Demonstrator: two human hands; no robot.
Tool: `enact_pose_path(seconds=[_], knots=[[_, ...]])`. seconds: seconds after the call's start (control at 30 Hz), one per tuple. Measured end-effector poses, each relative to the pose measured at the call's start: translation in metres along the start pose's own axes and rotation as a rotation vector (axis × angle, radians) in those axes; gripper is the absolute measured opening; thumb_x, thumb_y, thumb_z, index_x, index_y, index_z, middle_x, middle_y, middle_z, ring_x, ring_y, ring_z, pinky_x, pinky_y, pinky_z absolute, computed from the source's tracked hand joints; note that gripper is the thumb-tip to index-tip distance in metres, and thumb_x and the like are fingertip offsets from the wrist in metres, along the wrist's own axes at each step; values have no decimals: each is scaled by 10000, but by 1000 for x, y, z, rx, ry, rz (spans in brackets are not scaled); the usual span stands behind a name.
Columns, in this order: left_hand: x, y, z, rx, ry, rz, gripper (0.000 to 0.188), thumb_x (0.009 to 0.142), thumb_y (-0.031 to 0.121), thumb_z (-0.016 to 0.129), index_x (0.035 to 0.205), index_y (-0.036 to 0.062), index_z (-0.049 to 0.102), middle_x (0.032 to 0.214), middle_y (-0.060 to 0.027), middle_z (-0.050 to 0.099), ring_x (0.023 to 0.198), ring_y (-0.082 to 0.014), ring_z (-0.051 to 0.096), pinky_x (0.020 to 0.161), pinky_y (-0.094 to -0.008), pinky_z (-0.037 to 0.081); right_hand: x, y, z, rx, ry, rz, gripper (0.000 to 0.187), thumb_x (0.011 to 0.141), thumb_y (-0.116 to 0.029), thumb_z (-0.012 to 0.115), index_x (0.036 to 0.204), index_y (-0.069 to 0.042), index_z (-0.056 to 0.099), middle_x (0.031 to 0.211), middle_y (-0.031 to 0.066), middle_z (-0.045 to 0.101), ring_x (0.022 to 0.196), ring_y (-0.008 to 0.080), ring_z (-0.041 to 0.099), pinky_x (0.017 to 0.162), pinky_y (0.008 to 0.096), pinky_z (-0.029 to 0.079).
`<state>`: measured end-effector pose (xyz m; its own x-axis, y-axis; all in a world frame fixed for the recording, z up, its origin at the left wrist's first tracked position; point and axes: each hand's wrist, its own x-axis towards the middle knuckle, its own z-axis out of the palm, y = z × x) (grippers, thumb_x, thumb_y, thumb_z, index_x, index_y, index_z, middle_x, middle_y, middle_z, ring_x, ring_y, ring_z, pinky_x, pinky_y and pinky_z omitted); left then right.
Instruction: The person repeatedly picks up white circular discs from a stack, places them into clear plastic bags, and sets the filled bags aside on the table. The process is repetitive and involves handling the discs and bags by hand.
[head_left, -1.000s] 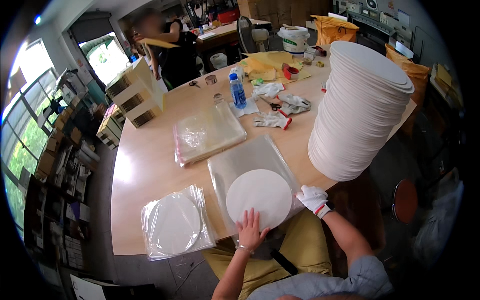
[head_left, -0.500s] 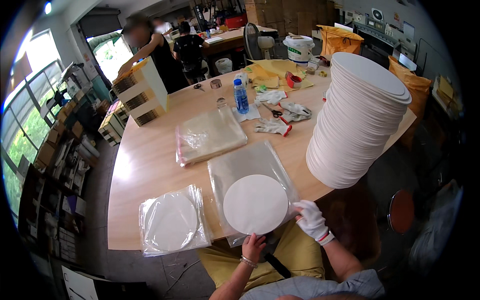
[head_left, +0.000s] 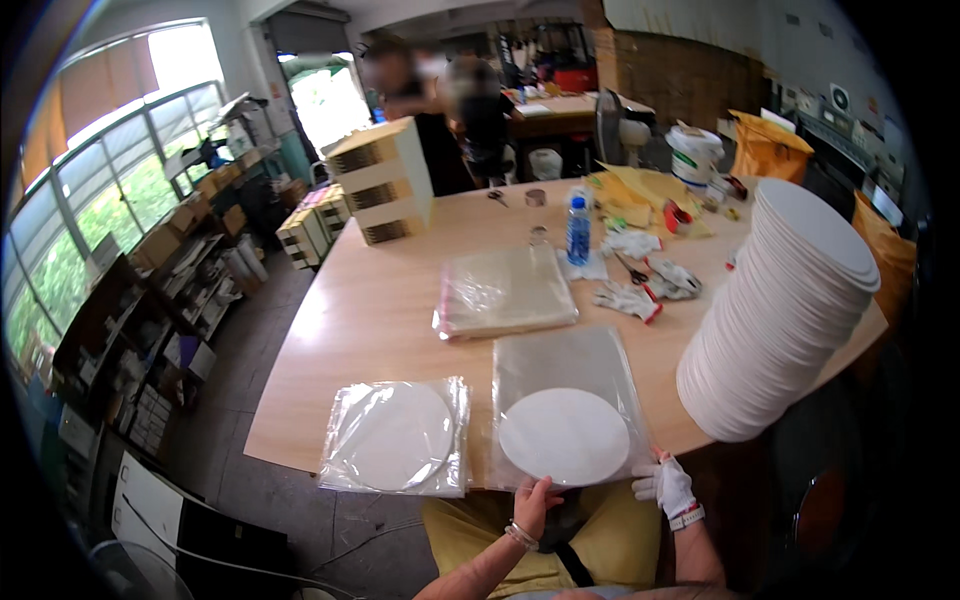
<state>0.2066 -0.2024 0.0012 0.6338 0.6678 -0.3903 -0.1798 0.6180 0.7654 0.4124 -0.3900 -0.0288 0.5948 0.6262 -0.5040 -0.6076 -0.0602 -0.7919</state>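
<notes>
By the left hand [head_left: 534,508] lies a flat white disc [head_left: 565,437].

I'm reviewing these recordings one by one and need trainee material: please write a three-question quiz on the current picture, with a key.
1. Is the left hand gloved or ungloved?
2. True or false: the blue-capped bottle stands upright.
3. Relative to the white disc nearest the left hand, the tall disc stack stands:
A) to the left
B) to the right
C) directly behind

Key: 1. Ungloved; 2. True; 3. B
</notes>
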Motion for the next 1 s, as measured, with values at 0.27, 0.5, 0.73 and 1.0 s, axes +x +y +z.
enact_pose_path(seconds=[0.27,0.5,0.73,1.0], knots=[[-19,64,-47,262,-166,218,204,882,139,527,1031,0,534,903,-52,590,779,-123,571,643,-268,513,-5,-3,83,-174,-258,-289,302,797,45,493,1095,38,540,852,18,595,745,115,566,684,232,466],[-27,162,-204,411,350,619,286,747,228,635,901,-13,630,889,-70,600,784,-138,521,729,-280,437,15,6,279,-802,-495,-551,358,834,-153,529,1167,-23,535,916,78,620,856,114,573,751,236,444],[-29,180,-224,1497,1034,331,821,709,418,656,1338,23,305,1460,-191,107,1353,-366,41,1008,-625,108,60,51,335,-1012,-614,-393,405,856,-273,512,1182,-35,535,1037,126,626,945,178,586,842,257,412],[34,170,-206,1831,484,310,649,825,520,461,1360,169,347,1479,-97,146,1363,-345,59,1020,-629,79,78,51,296,-891,-732,-253,392,871,-277,452,1186,-59,535,886,50,618,754,134,583,703,252,454]])
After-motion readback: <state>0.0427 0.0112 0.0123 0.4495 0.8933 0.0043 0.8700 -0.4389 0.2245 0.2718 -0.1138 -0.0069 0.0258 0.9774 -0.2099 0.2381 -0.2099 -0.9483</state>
